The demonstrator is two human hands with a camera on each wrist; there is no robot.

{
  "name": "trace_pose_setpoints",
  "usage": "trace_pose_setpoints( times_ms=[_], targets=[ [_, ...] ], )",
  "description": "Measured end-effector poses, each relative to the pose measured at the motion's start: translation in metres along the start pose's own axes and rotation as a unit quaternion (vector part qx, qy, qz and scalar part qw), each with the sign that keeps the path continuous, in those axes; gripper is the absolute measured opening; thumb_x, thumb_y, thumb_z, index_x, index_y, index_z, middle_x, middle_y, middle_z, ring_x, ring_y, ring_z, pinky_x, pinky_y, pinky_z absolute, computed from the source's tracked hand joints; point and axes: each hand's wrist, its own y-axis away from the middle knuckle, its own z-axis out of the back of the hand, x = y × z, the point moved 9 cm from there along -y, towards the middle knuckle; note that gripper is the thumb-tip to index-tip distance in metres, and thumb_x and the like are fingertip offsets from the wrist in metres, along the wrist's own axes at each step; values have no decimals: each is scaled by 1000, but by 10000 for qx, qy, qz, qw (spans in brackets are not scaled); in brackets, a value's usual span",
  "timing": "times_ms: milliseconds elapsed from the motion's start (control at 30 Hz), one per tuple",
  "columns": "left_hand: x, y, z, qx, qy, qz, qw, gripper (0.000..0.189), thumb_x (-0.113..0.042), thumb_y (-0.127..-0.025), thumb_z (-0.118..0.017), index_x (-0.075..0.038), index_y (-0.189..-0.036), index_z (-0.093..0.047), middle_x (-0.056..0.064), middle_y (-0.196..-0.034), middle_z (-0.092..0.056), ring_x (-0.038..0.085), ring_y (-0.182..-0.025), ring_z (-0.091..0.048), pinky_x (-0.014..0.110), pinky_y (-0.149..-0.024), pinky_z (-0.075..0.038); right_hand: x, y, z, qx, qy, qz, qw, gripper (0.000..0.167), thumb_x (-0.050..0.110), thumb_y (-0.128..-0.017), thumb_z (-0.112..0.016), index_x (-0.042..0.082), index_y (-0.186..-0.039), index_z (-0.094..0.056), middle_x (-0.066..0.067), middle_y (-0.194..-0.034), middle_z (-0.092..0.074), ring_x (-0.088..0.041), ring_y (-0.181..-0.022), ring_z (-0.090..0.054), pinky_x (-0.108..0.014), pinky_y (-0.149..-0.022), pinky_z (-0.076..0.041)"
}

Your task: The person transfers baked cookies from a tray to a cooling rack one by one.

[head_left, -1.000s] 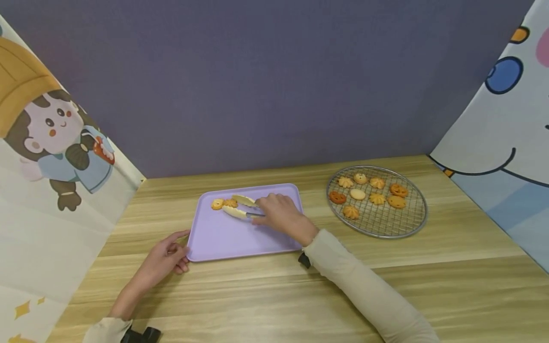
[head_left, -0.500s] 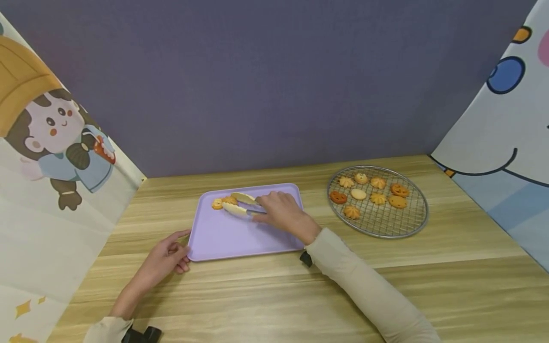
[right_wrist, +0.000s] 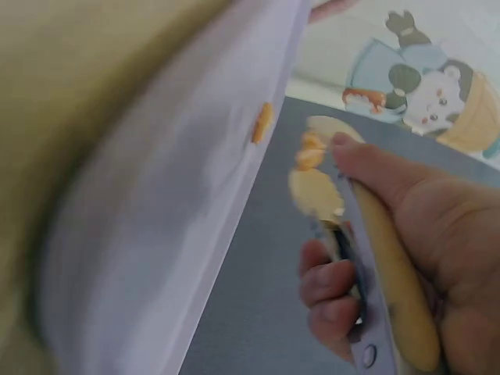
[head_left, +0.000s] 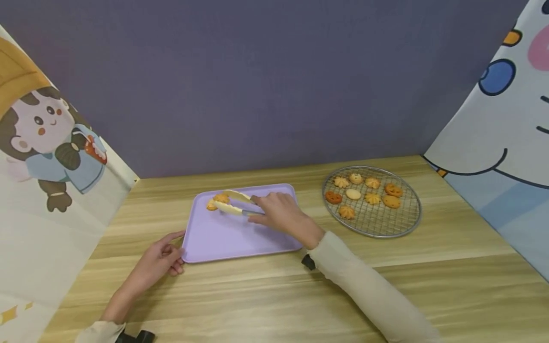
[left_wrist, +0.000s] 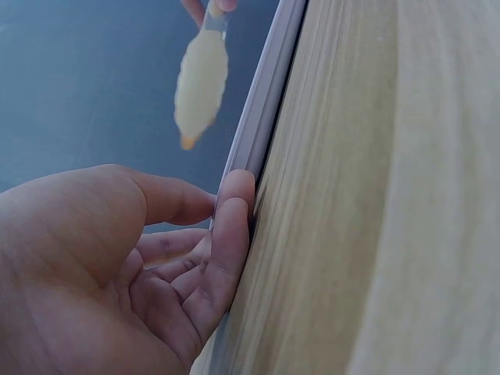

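My left hand [head_left: 156,259] pinches the front left corner of a lilac tray [head_left: 231,243], thumb on the inner side and fingers outside in the left wrist view. Over the tray, my right hand [head_left: 283,214] grips metal tongs [head_left: 229,208] with cream scalloped tips. Between those tips sits a golden cookie [right_wrist: 310,154], partly covered by them; the right wrist view has it apart from the tray. Another cookie [head_left: 211,205] lies on the tray near its far left corner, partly overlapped by the tongs in the head view.
Right of the tray stands a round wire rack [head_left: 388,224] with several cookies, including a pale oval cookie [head_left: 353,194] and a pretzel-shaped one [head_left: 333,197]. A dark wall [head_left: 274,95] rises behind the wooden table [head_left: 257,295], with printed panels at both sides.
The tongs have closed in around the cookie and shifted slightly up and left with it. My left hand keeps its place at the tray corner. The head view has turned a little right.
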Motion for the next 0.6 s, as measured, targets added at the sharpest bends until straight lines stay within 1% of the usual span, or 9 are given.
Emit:
trace_pose_setpoints(
  times_ms=[67, 133, 200, 367, 500, 600],
  targets=[
    [0, 0, 0, 18, 14, -4, 10000, 54, -5, -101, -55, 5, -150, -34, 15, -80, -63, 22, -63, -66, 32, -56, -60, 4, 6, 3, -104, 121, 175, 9997, 52, 47, -91, -70, 11, -128, -66, 6, -55, -46, -5, -46, -34, -20, -38, -29],
    [0, -1, 0, 20, 16, 28, 10000, 54, -5, -101, -55, 5, -150, -34, 15, -80, -63, 22, -63, -66, 32, -56, -60, 7, 13, 5, -181, 208, 344, 9990, 54, 47, -91, -69, 11, -131, -64, 6, -51, -44, -4, -44, -31, -19, -37, -26],
    [0, -1, 0, 21, 9, 50, 10000, 54, -5, -101, -55, 5, -150, -34, 15, -80, -62, 22, -63, -66, 32, -56, -60, 9, 18, 8, -242, 203, 453, 9985, 54, 46, -91, -70, 10, -131, -64, 7, -48, -41, -4, -43, -28, -19, -37, -23],
    [-1, -1, 1, 25, -2, 74, 10000, 54, -5, -101, -55, 4, -150, -34, 15, -80, -62, 22, -63, -66, 31, -56, -60, 7, 30, 14, -329, 159, 522, 9980, 52, 44, -90, -72, 10, -129, -65, 8, -49, -40, -3, -41, -29, -17, -36, -22],
    [-1, 0, 0, 45, 23, 78, 10000, 54, -5, -101, -55, 5, -150, -34, 15, -80, -62, 22, -63, -66, 31, -56, -60, 5, 39, 18, -299, 36, 580, 9979, 51, 44, -90, -73, 10, -128, -65, 9, -48, -38, -2, -40, -27, -16, -35, -21],
    [-1, 0, -1, 68, 102, 49, 9999, 55, -5, -101, -56, 5, -150, -33, 15, -80, -62, 22, -63, -66, 32, -56, -60, 5, 47, 21, -228, -111, 578, 9980, 52, 44, -90, -72, 10, -130, -65, 10, -48, -36, -1, -40, -25, -16, -35, -21]
  ],
)
